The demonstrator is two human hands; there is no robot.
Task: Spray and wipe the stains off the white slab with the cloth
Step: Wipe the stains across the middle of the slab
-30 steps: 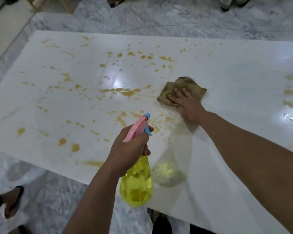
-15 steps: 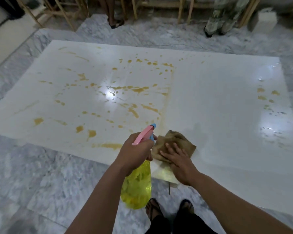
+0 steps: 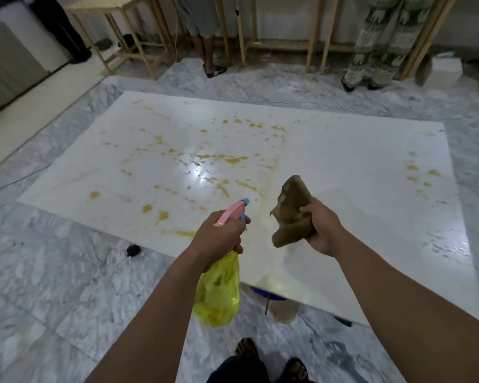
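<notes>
I'm seeing the left hand (image 3: 219, 236) gripping the yellow spray bottle (image 3: 217, 294), pink nozzle aimed at the white slab (image 3: 343, 167) on the floor. Right hand (image 3: 322, 226) is clutching the brown cloth (image 3: 289, 214) above the slab, not touching. Looks like I'm between wipes; next I'm spraying the orange stains (image 3: 221, 158) center-left, then wiping w/ the cloth.

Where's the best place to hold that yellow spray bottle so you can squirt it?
Around the narrow neck just under the pink sprayer head, coming from behind, as the left hand does now. The spray bottle bulges wide below, too fat to wrap. At the neck a finger reaches the blue trigger and the nozzle faces the white slab.
</notes>
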